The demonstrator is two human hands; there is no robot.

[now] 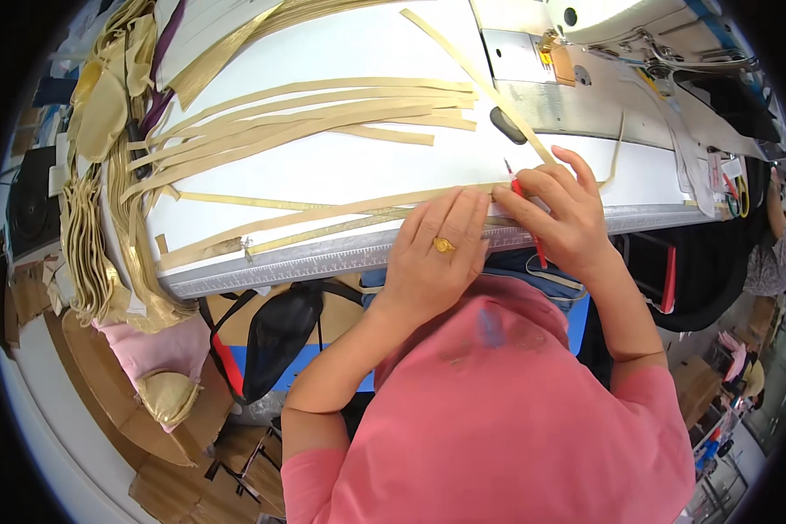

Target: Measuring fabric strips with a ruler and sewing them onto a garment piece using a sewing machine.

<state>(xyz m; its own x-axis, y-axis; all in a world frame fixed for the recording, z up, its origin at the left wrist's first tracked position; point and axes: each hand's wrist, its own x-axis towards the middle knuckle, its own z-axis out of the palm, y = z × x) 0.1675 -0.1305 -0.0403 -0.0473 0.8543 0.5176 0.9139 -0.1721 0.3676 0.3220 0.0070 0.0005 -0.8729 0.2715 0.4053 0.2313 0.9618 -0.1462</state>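
Observation:
My left hand [437,249], with a gold ring, lies flat over a long tan fabric strip [349,207] near the table's front edge, fingers stretched out. Just to its right, my right hand [563,210] is bent over the same strip, its thumb and forefinger close to the left fingertips. A slim red pen-like tool [516,184] with a pointed tip is tucked in that hand, tip pointing away from me. Its exact kind is unclear. A yellowish measuring tape [301,234] lies partly under the strip. Along the table edge runs a metal ruler [323,264].
Several cut tan strips [323,113] lie across the white table [393,166]. A sewing machine [637,26] stands at the far right, with a dark oval object [507,126] by its plate. Gold fabric pieces [92,227] hang at the left edge. Scissors [741,196] sit at the right.

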